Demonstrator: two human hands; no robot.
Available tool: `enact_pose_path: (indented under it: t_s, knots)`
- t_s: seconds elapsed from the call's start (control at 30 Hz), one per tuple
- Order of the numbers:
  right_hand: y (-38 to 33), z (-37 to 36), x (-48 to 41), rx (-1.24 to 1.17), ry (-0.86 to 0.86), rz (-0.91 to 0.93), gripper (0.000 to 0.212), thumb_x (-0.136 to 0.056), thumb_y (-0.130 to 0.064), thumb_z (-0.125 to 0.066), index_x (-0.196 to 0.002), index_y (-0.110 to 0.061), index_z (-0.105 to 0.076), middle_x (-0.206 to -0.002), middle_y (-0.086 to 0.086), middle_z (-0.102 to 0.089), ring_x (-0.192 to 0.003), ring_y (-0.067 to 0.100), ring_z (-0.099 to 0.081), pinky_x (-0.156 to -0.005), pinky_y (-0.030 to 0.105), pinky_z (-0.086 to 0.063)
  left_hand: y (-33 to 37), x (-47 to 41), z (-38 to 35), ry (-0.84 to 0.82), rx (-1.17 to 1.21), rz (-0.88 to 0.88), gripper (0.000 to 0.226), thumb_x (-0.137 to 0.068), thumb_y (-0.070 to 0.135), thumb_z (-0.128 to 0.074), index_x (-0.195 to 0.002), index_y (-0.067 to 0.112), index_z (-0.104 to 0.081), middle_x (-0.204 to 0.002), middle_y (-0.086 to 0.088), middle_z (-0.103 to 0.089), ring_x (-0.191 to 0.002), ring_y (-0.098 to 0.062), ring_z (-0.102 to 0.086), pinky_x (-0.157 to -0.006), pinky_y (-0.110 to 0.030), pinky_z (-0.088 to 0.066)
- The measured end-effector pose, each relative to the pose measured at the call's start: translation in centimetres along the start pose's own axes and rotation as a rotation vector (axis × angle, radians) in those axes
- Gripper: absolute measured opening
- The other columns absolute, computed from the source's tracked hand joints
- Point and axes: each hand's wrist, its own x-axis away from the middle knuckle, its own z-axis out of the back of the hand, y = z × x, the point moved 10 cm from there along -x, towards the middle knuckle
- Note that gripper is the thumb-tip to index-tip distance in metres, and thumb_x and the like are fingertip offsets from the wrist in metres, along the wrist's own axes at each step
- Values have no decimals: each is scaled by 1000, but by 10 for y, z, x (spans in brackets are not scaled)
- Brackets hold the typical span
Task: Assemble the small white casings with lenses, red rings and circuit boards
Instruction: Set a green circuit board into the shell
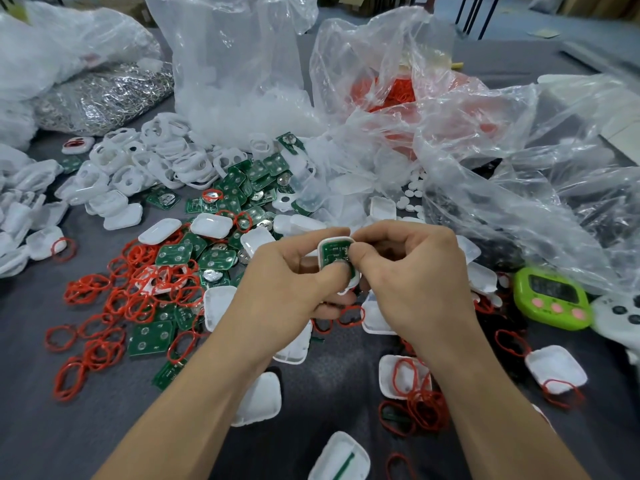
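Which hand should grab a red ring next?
Probably the right hand: it only pinches the white casing at its top edge, while the left hand cradles it, thumb on the circuit board. A red ring lies just below.

On the table point(31, 427), rings point(138, 296) lie centre left, circuit boards point(239, 188) behind them, plastic bags point(235, 64) across the top, a timer point(550, 299) at right.

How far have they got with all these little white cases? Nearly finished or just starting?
Far from finished, by the look of it. In hand: the left hand and right hand hold one white casing with a green circuit board seated inside. Done: possibly the white pieces heaped at far left, though I cannot tell. Left: many loose red rings, circuit boards and empty casings across the table.
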Motion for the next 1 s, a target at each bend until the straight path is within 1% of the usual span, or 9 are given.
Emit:
enact_pose_path:
  t_s: [0.1,0.23,0.37,0.47,0.57,0.63,0.77,0.87,1.0]
  knots:
    - [2,0,-2,6,-1,-16,24,-83,-14,-79,-69,-34,-75,-66,-17,-74,-61,2,-71,-59,19,-56,-6,-1,-4,-48,94,83,26,-102,18,-57,-121,22,-74,-98,-10,-79,-79,-23,-78,-63,-33,-63]
    - [10,1,-3,-112,-19,-106,13,-75,-27,-73,-78,-37,-81,-71,-9,-77,-65,12,-73,-65,36,-60,-9,4,-22,-328,399,204,36,-108,29,-46,-132,13,-68,-118,-14,-73,-102,-27,-74,-79,-46,-63]
    - [12,1,-4,-184,-42,-140,13,-73,-27,-73,-78,-36,-82,-72,-6,-77,-65,10,-71,-62,28,-54,-10,5,-23,-419,489,222,39,-99,17,-53,-136,10,-65,-130,-21,-67,-116,-39,-68,-95,-56,-57]
    - [12,2,-3,-190,-57,-149,15,-80,-18,-78,-77,-32,-82,-71,-5,-77,-65,7,-71,-56,19,-51,-13,3,-22,-416,486,229,45,-91,20,-65,-135,10,-66,-133,-22,-65,-118,-42,-67,-97,-57,-56]
    - [18,9,-3,-161,8,-193,7,-76,-26,-84,-82,-27,-81,-71,0,-76,-70,22,-74,-65,40,-61,-12,2,-23,-418,503,237,49,-88,22,-68,-136,13,-66,-135,-23,-65,-117,-43,-67,-95,-53,-58]
    - [20,15,-4,-150,42,-213,14,-73,-35,-85,-85,-30,-81,-70,-1,-74,-66,22,-71,-68,46,-62,-11,1,-22,-412,530,244,48,-86,22,-69,-133,14,-68,-133,-22,-66,-114,-40,-70,-85,-46,-63]
    - [19,42,-12,-173,142,-182,2,-82,-27,-81,-81,-29,-81,-65,-8,-72,-54,2,-58,-63,29,-50,-7,0,-20,-411,589,242,46,-85,22,-68,-131,13,-69,-131,-22,-68,-108,-34,-73,-76,-38,-63]
    - [15,62,-16,5,182,-122,9,-83,-20,-80,-77,-28,-80,-67,-10,-74,-57,3,-63,-65,29,-53,-5,0,-20,-413,599,233,46,-85,21,-67,-130,14,-70,-130,-21,-69,-106,-33,-74,-77,-39,-63]
    - [-1,43,-13,372,-188,-12,17,-73,-24,-87,-80,-37,-79,-73,-24,-70,-60,4,-61,-58,14,-48,-4,1,-19,-412,594,227,49,-84,19,-67,-132,16,-69,-130,-21,-69,-107,-34,-74,-77,-41,-63]
